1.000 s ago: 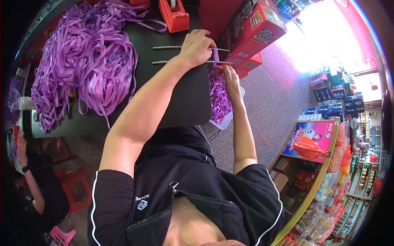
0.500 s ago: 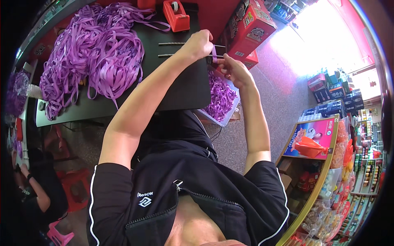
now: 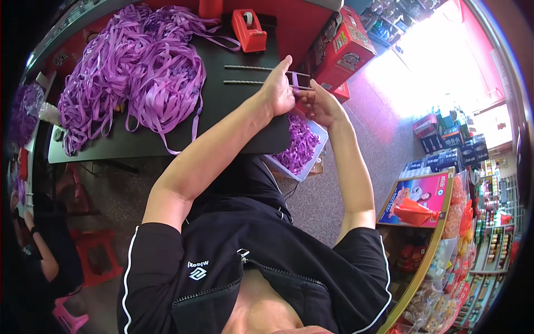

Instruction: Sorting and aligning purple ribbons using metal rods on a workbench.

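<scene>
— Your left hand (image 3: 279,92) has shifted across the twisted metal rods (image 3: 242,67) toward your body, thumb now extended. Where is the purple ribbon (image 3: 295,79)?
— Across both rods, between your hands. Your right hand (image 3: 327,107) has curled fingers at its lower end; whether either hand grips, I cannot tell.
— Recommendation?
— Hold your rods parallel; lay the ribbon flat, snug, untwisted.

I'm in a shop. Stocked shelves (image 3: 494,245) line my right, beyond bagged goods (image 3: 431,306) and a gold-edged display cabinet (image 3: 431,255). Cartons (image 3: 445,136) stand stacked nearby.
</scene>
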The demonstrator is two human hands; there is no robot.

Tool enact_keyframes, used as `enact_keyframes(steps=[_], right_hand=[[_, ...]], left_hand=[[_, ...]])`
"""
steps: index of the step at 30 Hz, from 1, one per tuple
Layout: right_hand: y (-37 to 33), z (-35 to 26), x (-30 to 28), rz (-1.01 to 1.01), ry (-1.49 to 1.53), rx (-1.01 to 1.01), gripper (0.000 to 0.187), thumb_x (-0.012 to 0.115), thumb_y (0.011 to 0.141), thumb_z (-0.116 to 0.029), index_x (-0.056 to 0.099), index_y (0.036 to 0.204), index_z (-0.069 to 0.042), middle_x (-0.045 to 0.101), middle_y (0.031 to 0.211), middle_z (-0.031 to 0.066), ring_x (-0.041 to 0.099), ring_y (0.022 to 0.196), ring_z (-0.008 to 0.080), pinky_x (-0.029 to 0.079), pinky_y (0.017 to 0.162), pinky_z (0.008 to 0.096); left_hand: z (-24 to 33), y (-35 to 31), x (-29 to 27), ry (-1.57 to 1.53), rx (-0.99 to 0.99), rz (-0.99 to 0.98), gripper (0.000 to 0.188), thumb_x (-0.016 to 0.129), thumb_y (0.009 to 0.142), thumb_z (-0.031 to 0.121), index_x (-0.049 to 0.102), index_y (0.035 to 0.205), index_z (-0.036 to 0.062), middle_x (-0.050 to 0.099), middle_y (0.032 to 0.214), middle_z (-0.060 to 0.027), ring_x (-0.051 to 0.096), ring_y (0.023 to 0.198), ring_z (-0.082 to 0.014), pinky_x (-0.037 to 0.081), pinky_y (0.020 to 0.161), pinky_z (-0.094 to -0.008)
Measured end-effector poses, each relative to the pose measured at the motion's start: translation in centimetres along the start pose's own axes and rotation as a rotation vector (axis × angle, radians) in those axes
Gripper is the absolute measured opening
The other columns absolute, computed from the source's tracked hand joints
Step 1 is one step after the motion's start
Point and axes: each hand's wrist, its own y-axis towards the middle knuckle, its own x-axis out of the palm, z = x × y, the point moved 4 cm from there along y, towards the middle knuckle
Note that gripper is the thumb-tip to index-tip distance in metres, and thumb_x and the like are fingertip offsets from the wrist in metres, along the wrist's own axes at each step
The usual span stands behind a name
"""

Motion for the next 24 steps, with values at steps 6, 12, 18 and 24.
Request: enact_keyframes(steps=[6, 12, 18, 24], right_hand=[[-1.3, -1.8, -2.1, 0.19, -0.071, -0.21, 0.041, 0.053, 0.092, -0.043, 0.069, 0.099, -0.006, 0.055, 0.072, -0.0053, 0.045, 0.059, 0.0043, 0.034, 0.05, 0.0203], [0.2, -11.5, 4.7, 0.302, -0.466, -0.879, 0.024, 0.058, 0.089, -0.022, 0.071, 0.101, -0.005, 0.061, 0.078, 0.0, 0.049, 0.068, 0.0079, 0.038, 0.063, 0.0229], [12.4, -16.4, 10.0, 0.222, -0.737, -0.653, 0.027, 0.065, 0.083, -0.028, 0.072, 0.09, -0.003, 0.065, 0.079, 0.0042, 0.054, 0.067, 0.0101, 0.04, 0.062, 0.0237], [15.7, -17.0, 11.0, 0.207, -0.656, -0.443, 0.024, 0.072, 0.076, -0.026, 0.069, 0.075, -0.002, 0.064, 0.072, 0.0064, 0.056, 0.066, 0.0106, 0.041, 0.056, 0.0259]], left_hand=[[0.1, -0.7, -0.5, -0.03, 0.029, 0.018, 0.099, 0.049, 0.081, 0.068, -0.018, 0.145, 0.0308, 0.005, 0.147, -0.032, 0.016, 0.136, -0.0417, 0.01, 0.11, -0.0497], [0.5, -0.8, -0.6, -0.008, 0.067, -0.006, 0.099, 0.042, 0.081, 0.072, -0.016, 0.146, 0.026, -0.02, 0.146, -0.0319, -0.017, 0.138, -0.0418, -0.011, 0.109, -0.0507], [0.0, -0.5, -0.8, 0.017, 0.064, -0.048, 0.1, 0.043, 0.078, 0.075, -0.014, 0.146, 0.0276, -0.019, 0.147, -0.0299, -0.02, 0.138, -0.0407, -0.014, 0.108, -0.0508], [0.2, -1.2, 0.5, 0.031, 0.128, -0.239, 0.103, 0.043, 0.078, 0.074, -0.016, 0.146, 0.0234, -0.019, 0.149, -0.0252, -0.018, 0.139, -0.0361, -0.017, 0.107, -0.0491]])
